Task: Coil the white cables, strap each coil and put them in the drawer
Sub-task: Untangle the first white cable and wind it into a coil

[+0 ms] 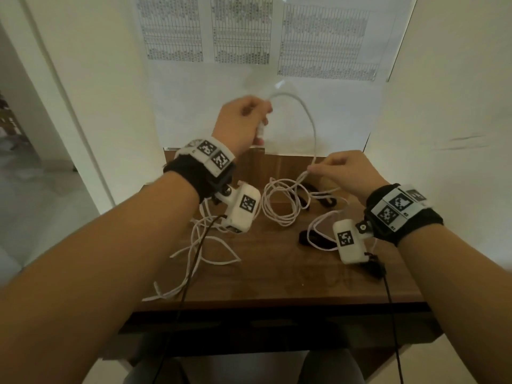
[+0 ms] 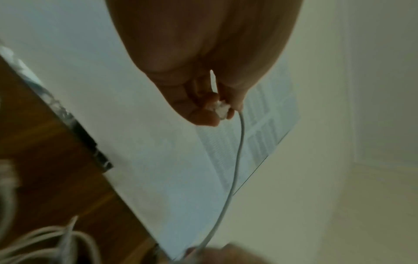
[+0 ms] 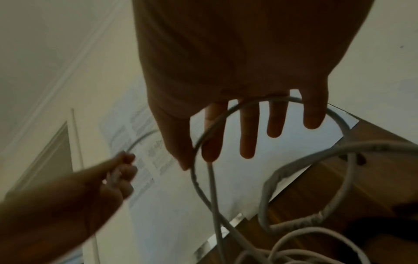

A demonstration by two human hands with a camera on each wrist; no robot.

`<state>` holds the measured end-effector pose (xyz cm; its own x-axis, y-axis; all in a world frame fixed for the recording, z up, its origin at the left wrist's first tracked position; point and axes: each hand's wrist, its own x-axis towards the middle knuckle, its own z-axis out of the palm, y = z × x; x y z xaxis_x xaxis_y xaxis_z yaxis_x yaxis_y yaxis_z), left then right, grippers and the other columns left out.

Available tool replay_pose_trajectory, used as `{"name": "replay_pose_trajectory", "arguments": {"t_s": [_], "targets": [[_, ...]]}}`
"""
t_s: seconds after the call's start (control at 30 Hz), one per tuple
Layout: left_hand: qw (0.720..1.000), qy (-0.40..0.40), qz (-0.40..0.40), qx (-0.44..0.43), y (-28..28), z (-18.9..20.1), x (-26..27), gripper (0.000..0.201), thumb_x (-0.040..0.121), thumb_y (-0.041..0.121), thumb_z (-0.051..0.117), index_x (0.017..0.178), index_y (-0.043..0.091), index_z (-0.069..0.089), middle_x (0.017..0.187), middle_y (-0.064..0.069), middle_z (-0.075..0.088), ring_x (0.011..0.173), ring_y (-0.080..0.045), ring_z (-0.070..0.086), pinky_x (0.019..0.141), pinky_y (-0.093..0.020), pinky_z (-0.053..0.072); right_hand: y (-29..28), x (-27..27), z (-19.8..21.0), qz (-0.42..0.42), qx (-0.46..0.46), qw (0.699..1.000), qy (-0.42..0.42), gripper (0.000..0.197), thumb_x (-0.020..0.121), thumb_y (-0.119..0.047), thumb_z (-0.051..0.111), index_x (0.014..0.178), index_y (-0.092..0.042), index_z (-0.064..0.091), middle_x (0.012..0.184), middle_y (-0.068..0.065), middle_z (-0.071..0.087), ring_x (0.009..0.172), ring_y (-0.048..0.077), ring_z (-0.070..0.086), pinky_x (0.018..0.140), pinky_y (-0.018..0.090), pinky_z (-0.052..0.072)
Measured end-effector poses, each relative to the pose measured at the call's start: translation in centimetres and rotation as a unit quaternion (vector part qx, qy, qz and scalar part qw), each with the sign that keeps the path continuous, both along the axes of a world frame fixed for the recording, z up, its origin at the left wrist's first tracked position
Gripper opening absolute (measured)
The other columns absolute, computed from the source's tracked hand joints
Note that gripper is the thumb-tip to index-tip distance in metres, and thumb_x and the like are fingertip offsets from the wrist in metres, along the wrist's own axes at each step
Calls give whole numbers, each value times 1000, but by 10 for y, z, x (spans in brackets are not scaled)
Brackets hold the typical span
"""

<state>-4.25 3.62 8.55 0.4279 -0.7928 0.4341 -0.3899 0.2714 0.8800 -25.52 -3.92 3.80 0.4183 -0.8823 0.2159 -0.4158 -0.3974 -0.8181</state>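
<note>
My left hand (image 1: 256,124) is raised above the back of the wooden table (image 1: 277,273) and grips the plug end of a white cable (image 1: 310,117). In the left wrist view the plug (image 2: 221,109) sits between the curled fingers (image 2: 203,117). The cable arcs right and down to my right hand (image 1: 311,170), whose thumb and forefinger pinch it (image 3: 194,159) while the other fingers stay straight. Below that pinch the cable's loose loops (image 1: 279,202) lie on the table. A second white cable (image 1: 205,245) sprawls at the front left.
Black straps lie on the table, one behind the loops (image 1: 327,202) and one at the right (image 1: 310,238). White walls close in on both sides, with printed sheets (image 1: 241,31) on the back wall. A dark front (image 1: 277,325) runs under the table edge.
</note>
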Motion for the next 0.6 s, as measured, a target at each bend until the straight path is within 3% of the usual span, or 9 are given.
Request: {"name": "replay_pose_trajectory", "arguments": {"t_s": [0.1,0.2,0.27,0.33,0.47,0.6], "targets": [[998,31,10,-56,6,33,1,15,102,22,55,99,11,65,81,1,64,53,-2,54,63,-24,56,-4,3,-5,-10,-18,999,45,32,89,-40,71,81,-9,75,73,2,68,69,11,60,61,22,44],[995,26,33,-92,13,56,9,15,102,24,55,96,15,65,84,2,65,65,-4,59,65,-21,55,-15,5,-6,-64,-45,996,45,36,99,-38,56,86,-7,70,75,6,70,64,14,62,65,30,53],[995,43,37,-84,14,55,18,17,102,26,55,95,15,66,78,3,64,60,-4,56,63,-21,53,-23,5,-2,-117,-32,992,-20,33,103,-35,49,88,-10,64,69,5,67,61,18,64,73,41,60],[996,53,45,-56,14,42,25,19,102,26,55,94,14,66,72,4,62,54,-5,52,59,-22,51,-29,6,6,-133,5,986,-103,28,105,-33,44,95,-11,58,64,4,66,60,22,64,76,44,60],[993,100,60,7,7,2,33,19,101,23,57,91,10,66,69,-1,63,49,-8,52,53,-24,50,-29,8,30,-35,50,964,-261,24,104,-26,45,85,-13,52,66,8,62,70,26,63,80,47,59],[989,124,48,67,-2,-30,33,15,97,21,65,101,7,70,74,-3,69,50,-11,56,58,-28,52,-22,15,55,21,63,946,-317,26,105,-22,44,81,-14,51,70,6,63,75,22,63,87,46,58]]}}
